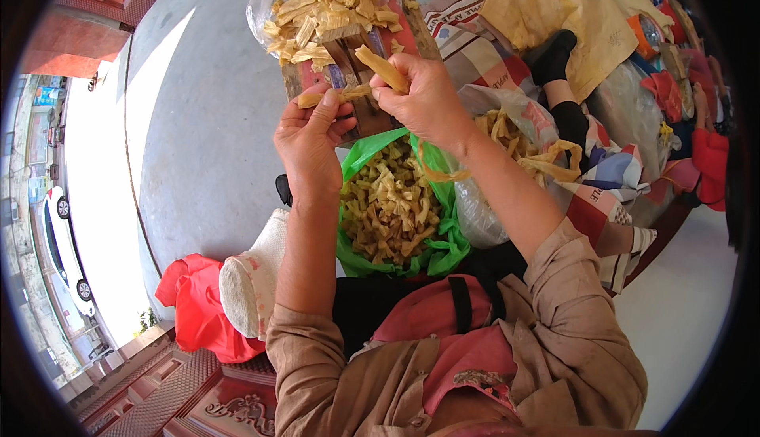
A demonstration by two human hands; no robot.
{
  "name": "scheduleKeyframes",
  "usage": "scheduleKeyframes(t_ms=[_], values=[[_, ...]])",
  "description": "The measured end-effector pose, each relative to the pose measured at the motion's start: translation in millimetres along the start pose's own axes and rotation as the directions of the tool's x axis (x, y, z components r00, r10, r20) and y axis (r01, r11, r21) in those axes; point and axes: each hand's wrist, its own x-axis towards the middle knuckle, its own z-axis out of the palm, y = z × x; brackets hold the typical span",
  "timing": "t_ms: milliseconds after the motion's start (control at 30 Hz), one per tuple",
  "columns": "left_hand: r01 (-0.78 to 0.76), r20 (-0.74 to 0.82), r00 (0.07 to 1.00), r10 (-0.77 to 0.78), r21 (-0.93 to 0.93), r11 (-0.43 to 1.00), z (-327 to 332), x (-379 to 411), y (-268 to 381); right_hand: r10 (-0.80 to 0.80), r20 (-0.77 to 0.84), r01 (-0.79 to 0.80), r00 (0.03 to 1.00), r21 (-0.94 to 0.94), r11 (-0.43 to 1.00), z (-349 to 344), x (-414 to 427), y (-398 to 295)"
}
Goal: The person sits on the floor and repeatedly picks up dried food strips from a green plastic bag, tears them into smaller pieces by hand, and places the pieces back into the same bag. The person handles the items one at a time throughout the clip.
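Note:
My left hand [314, 131] pinches one end of a twisted, pale yellow dried strip [354, 92] between thumb and fingers. The strip's other end runs to my right hand [424, 95], whose fingers also grip a thicker rolled yellow piece [380, 69] that sticks up to the left. Just beyond both hands, a wooden stand [347, 51] with an upright slotted block rests on a red-topped bench [407, 30]. Beneath my wrists, a green plastic bag [454, 217] gapes around many small knotted yellow pieces [389, 205]. Past my right forearm hangs a long loose strip [442, 171].
Flat yellow strips [332, 3] are heaped on clear plastic atop the bench. Another clear bag [484, 217] of strips stands right of the green one. A person's black-shod foot [552, 60] rests near brown paper [564, 9]. Red cloth [199, 300] lies at left.

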Motion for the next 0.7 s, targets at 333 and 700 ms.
scheduleKeyframes(t_ms=[333, 700], values=[[0.073, 0.007, 0.997, -0.075, 0.126, 0.989, -31, -52, 8, -0.189, -0.321, 0.254, 0.928, 0.174, 0.951, -27, 3, -13], [0.143, -0.037, 0.989, -0.146, 0.529, 0.836, -79, -113, -82, -0.63, -0.267, 0.509, 0.73, -0.403, 0.761, -33, 103, -22]])
